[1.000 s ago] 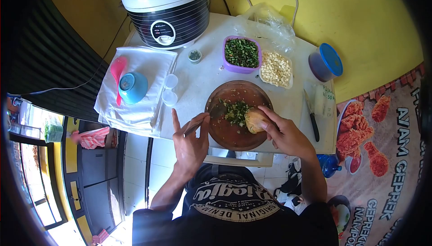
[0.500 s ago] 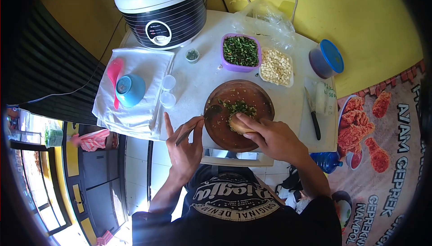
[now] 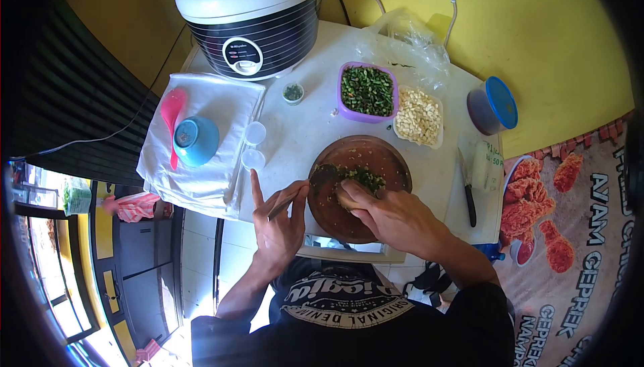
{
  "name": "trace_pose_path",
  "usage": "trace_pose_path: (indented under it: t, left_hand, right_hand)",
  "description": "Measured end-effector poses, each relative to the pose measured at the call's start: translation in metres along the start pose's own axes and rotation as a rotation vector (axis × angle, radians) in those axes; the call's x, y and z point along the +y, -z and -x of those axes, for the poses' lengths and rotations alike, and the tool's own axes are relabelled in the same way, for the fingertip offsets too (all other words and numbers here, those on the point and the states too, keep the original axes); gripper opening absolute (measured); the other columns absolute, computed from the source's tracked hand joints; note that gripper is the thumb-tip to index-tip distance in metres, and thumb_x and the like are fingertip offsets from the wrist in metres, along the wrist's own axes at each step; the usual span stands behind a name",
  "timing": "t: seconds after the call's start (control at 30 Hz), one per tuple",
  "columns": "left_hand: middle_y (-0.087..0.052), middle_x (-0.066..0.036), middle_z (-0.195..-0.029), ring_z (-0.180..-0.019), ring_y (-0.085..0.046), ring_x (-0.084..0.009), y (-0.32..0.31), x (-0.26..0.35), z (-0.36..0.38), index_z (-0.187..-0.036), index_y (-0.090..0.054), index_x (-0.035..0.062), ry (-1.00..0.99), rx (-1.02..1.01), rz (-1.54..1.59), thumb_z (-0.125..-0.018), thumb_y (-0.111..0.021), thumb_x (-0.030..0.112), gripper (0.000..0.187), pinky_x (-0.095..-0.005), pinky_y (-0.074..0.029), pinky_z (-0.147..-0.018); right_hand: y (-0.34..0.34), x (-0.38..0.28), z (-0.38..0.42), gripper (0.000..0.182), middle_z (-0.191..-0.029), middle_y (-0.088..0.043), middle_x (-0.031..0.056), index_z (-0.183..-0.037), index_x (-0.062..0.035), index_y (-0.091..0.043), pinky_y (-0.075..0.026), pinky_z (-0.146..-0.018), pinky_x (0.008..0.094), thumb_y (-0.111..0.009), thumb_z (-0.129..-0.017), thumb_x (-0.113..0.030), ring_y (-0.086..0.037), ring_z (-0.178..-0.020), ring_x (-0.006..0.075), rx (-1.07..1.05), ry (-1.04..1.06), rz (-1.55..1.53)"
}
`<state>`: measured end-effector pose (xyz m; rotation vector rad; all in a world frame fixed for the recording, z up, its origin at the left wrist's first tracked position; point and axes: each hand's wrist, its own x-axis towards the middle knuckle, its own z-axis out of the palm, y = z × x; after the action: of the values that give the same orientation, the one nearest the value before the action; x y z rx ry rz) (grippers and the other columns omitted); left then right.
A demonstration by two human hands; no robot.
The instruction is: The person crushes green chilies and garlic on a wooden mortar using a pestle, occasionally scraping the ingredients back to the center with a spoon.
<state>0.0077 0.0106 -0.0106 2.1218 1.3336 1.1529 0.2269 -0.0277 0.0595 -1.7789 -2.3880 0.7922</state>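
My right hand [image 3: 402, 223] is wrapped around a wooden pestle [image 3: 346, 199], its head pressed down in a round brown mortar [image 3: 329, 213]. Beside the pestle lie crushed green and pale bits [image 3: 367, 178]. My left hand [image 3: 277, 233] pinches a metal spoon [image 3: 280, 207] by its handle, index finger stretched out; the spoon's dark bowl rests inside the mortar's left part. Behind the mortar stand a purple tub [image 3: 367, 92] of chopped green pieces and a clear tub of pale chopped pieces [image 3: 418, 115].
A rice cooker [image 3: 251, 28] stands back left. Left are stacked white sheets [image 3: 225, 109], a blue bowl [image 3: 196, 141], a pink spoon [image 3: 173, 109] and small clear cups [image 3: 254, 133]. On the right lie a knife [image 3: 467, 192] and a blue-lidded container [image 3: 493, 105].
The view has shifted, so the table sits slightly lower. My right hand and the pestle have moved a little left within the mortar. My left hand keeps its pinch on the spoon.
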Motion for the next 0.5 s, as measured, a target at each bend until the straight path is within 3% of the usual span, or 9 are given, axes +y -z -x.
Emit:
trace_pose_path:
  t: [0.17, 0.27, 0.37, 0.43, 0.47, 0.5]
  left_hand:
    - [-0.076, -0.01, -0.09, -0.079, -0.075, -0.0282, 0.002, 0.003, 0.004, -0.099, -0.072, 0.0008, 0.007, -0.042, -0.013, -0.092, -0.067, 0.002, 0.009, -0.0601, -0.019, -0.122]
    - [-0.076, -0.01, -0.09, -0.079, -0.075, -0.0293, -0.002, 0.0, 0.0, -0.099, -0.072, 0.0002, -0.004, 0.009, -0.016, -0.093, -0.066, 0.001, 0.009, -0.06, -0.02, -0.121]
    - [-0.076, -0.01, -0.091, -0.079, -0.074, -0.0301, -0.001, 0.004, 0.001, -0.098, -0.072, -0.0004, -0.004, 0.004, -0.004, -0.094, -0.065, 0.002, 0.009, -0.0596, -0.02, -0.121]
    - [-0.076, -0.011, -0.092, -0.08, -0.074, -0.0305, -0.001, 0.004, 0.005, -0.099, -0.073, -0.0004, 0.0, 0.008, -0.007, -0.095, -0.064, 0.004, 0.011, -0.0588, -0.019, -0.122]
    - [-0.077, -0.011, -0.093, -0.08, -0.074, -0.0305, 0.001, 0.005, 0.006, -0.1, -0.073, -0.0002, 0.009, -0.012, -0.007, -0.095, -0.064, 0.004, 0.011, -0.0584, -0.019, -0.122]
    - [-0.077, -0.011, -0.093, -0.08, -0.074, -0.0305, 0.002, 0.008, 0.008, -0.1, -0.073, -0.0002, 0.013, -0.013, -0.006, -0.095, -0.064, 0.004, 0.011, -0.0584, -0.019, -0.122]
  right_hand:
    - [-0.003, -0.002, -0.005, 0.045, -0.067, -0.066, 0.0226, -0.14, -0.008, -0.047, -0.055, -0.057, 0.0517, -0.057, -0.099, -0.024, -0.067, -0.061, 0.043, 0.004, -0.039, 0.02]
    - [-0.004, 0.005, -0.005, 0.044, -0.07, -0.067, 0.0227, -0.14, -0.0077, -0.047, -0.056, -0.059, 0.0521, -0.055, -0.101, -0.027, -0.067, -0.063, 0.0441, 0.063, 0.084, -0.069]
    - [0.001, 0.0, -0.013, 0.045, -0.078, -0.069, 0.0244, -0.142, -0.0073, -0.047, -0.055, -0.063, 0.051, -0.052, -0.103, -0.029, -0.068, -0.069, 0.0445, 0.007, -0.056, 0.028]
    - [0.002, 0.017, -0.01, 0.049, -0.084, -0.07, 0.0263, -0.147, -0.0061, -0.045, -0.054, -0.068, 0.0486, -0.05, -0.104, -0.03, -0.069, -0.076, 0.0445, 0.036, -0.007, -0.196]
    - [-0.013, 0.036, -0.008, 0.052, -0.076, -0.067, 0.0219, -0.151, -0.0062, -0.041, -0.052, -0.069, 0.0419, -0.051, -0.105, -0.029, -0.07, -0.069, 0.0341, 0.173, 0.083, -0.335]
    - [-0.011, 0.041, 0.002, 0.052, -0.076, -0.067, 0.0219, -0.151, -0.0062, -0.041, -0.052, -0.069, 0.0419, -0.051, -0.105, -0.029, -0.07, -0.069, 0.0341, 0.169, 0.082, -0.335]
